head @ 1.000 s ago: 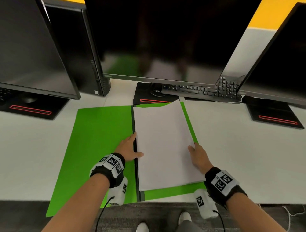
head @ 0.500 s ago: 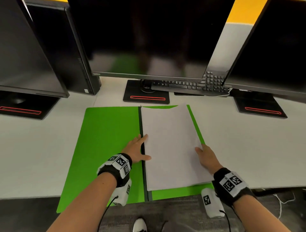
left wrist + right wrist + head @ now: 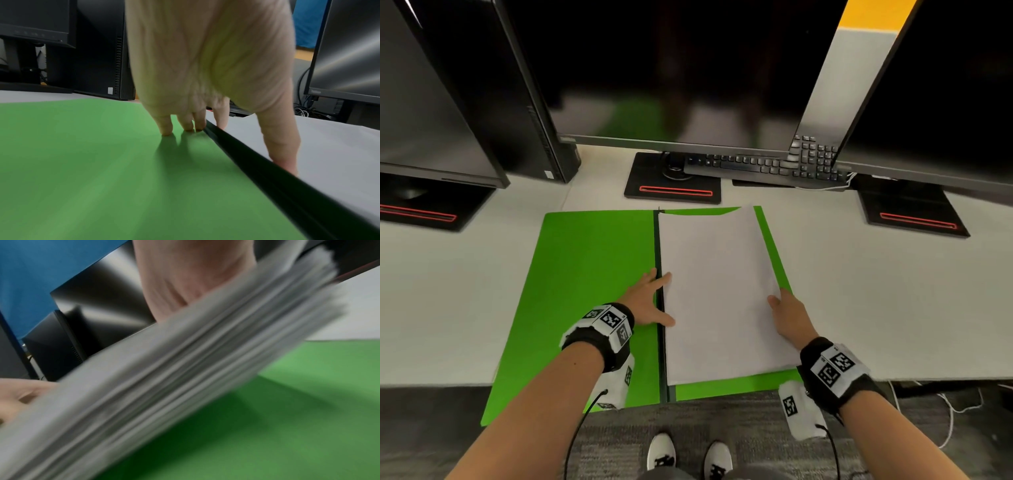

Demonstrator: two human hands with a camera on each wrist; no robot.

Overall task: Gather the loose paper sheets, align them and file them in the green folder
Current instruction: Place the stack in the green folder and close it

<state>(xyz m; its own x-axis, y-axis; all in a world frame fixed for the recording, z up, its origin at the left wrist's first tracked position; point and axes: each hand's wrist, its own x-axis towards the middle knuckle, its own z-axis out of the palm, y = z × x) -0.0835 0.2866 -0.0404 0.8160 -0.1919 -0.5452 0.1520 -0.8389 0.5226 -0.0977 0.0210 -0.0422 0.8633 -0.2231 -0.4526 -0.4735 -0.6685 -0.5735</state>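
The green folder [image 3: 585, 291] lies open on the white table, its black spine [image 3: 661, 308] running down the middle. A stack of white paper sheets [image 3: 719, 291] lies on its right half, left edge along the spine. My left hand [image 3: 649, 303] rests spread across the spine: three straight fingers press the green flap [image 3: 102, 162], while index and thumb touch the paper [image 3: 329, 154]. My right hand [image 3: 789, 315] grips the stack's right edge, thumb on top and fingers underneath. In the right wrist view the stack [image 3: 185, 378] tilts up off the green cover [image 3: 287, 418].
Three black monitors stand at the back on stands with red strips [image 3: 674, 190]. A black keyboard [image 3: 767, 166] lies behind the folder, and a PC tower [image 3: 524, 102] stands at back left. The folder's near edge hangs over the table's front edge [image 3: 431, 383].
The paper stack has swung from a slight tilt to lie square along the spine. Both hands have kept their places on it. The head view has shifted.
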